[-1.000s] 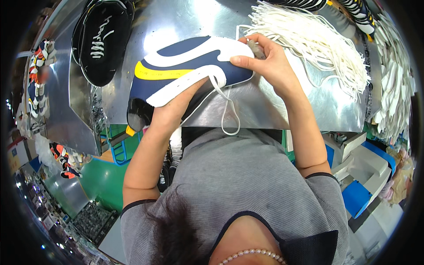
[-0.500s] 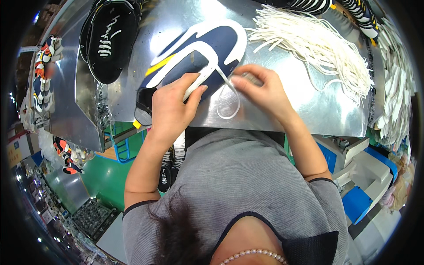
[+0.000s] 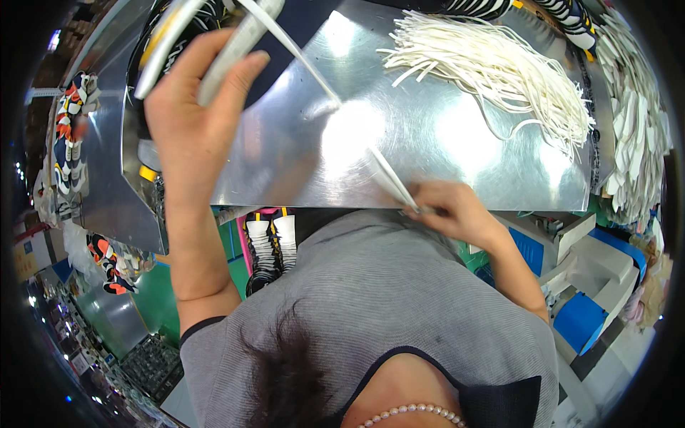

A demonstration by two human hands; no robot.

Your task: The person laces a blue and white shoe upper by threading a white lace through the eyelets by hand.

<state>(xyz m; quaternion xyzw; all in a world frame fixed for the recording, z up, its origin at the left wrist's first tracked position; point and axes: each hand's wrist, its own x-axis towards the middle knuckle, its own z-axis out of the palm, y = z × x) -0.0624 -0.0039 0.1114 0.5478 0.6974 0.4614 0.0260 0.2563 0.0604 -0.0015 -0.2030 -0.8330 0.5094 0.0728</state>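
Person's L hand gripping navy/white shoe over table's far-L corner; I can't tell if touching. R hand, fingers closed on white lace, by near edge; lace pile nr far-R corner.

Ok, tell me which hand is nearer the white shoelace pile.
Right. The right hand is near the front edge of the metal table, on the person's side of the white shoelace pile; the left hand is farther, left of the pile, gripping the navy shoe upper.
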